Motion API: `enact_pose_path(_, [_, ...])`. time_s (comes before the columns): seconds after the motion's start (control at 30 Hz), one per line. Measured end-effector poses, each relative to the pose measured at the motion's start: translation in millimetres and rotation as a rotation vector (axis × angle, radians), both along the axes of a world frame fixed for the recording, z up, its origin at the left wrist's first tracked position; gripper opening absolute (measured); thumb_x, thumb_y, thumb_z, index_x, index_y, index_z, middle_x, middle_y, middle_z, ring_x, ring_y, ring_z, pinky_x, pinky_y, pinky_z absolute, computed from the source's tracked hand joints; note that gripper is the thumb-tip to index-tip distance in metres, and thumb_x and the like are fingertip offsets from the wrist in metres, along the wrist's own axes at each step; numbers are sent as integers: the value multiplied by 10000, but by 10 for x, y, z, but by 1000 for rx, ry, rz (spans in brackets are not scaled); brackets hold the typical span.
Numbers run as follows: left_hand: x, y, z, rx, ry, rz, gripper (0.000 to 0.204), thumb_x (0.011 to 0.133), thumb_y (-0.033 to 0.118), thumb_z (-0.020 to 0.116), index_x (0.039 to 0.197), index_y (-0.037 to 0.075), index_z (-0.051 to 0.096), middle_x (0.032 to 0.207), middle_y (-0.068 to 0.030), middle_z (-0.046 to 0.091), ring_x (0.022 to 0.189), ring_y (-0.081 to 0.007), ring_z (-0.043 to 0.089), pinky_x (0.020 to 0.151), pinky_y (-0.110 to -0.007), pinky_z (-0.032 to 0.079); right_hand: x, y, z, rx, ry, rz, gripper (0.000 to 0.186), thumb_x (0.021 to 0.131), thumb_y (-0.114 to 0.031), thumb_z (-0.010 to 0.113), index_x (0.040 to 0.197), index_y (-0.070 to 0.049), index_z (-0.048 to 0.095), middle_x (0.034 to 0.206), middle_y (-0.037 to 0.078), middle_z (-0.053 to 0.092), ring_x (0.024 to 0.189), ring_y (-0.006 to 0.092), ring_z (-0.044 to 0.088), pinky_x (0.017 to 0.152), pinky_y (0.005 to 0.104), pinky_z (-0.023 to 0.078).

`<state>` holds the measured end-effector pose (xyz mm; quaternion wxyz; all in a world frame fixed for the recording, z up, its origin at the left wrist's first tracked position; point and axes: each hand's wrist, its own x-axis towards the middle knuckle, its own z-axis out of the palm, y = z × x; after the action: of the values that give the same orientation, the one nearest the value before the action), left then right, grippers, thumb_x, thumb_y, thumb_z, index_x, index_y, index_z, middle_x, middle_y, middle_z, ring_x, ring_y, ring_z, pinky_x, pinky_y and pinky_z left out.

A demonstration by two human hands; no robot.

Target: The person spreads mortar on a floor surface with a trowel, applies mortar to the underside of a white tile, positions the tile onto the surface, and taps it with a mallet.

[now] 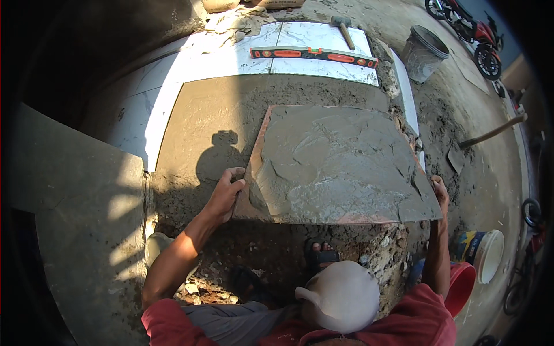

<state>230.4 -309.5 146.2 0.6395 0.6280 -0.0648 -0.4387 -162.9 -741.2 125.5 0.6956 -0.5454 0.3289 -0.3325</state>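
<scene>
I hold a large square tile (369,219) between my hands, its reddish-brown back turned up. A thick, uneven coat of wet grey mortar (334,158) covers most of that face. My left hand (228,193) grips the tile's left edge near the close corner, thumb on top. Round the right edge, at the near right corner, closes my right hand (440,193); some of its fingers are hidden. Beyond the tile lies a mortar bed (196,109), smoothed at the left and rougher toward the right. I cannot tell whether the tile's far edge touches it.
White marbled tiles (202,57) border the bed, with a spirit level (314,53) and a mallet (349,37) on them. At right are a grey bucket (424,55), a hoe (490,131), a white bucket (490,256) and a red bucket (461,288). A concrete slab (75,190) stands left.
</scene>
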Motion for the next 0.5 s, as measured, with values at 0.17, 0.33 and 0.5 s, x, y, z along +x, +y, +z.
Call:
enact_pose_path(0.17, [369,-230,436,-83,50,87,256,885,86,520,1132,46,468,960,-112,584,804,-194,617,667,-326,546,108,-375,218,36,-334,2,279,867,-136,566,1101,4,507,924,62,600,798,159,622,723,253,521])
enact_pose_path(0.33, [785,-513,787,-145,223,140,47,874,121,574,881,86,544,691,-22,585,428,-113,520,376,-222,441,672,-241,664,-303,-408,25,573,848,-350,677,1257,6,492,1182,130,571,1102,230,559,966,357,448])
enact_pose_path(0.5, [860,-723,1016,-103,91,260,99,883,119,573,800,78,537,564,16,509,355,-66,414,321,-205,352,974,-761,290,-574,-53,-335,469,908,-261,624,1257,29,506,1160,125,585,1045,210,575,902,328,457])
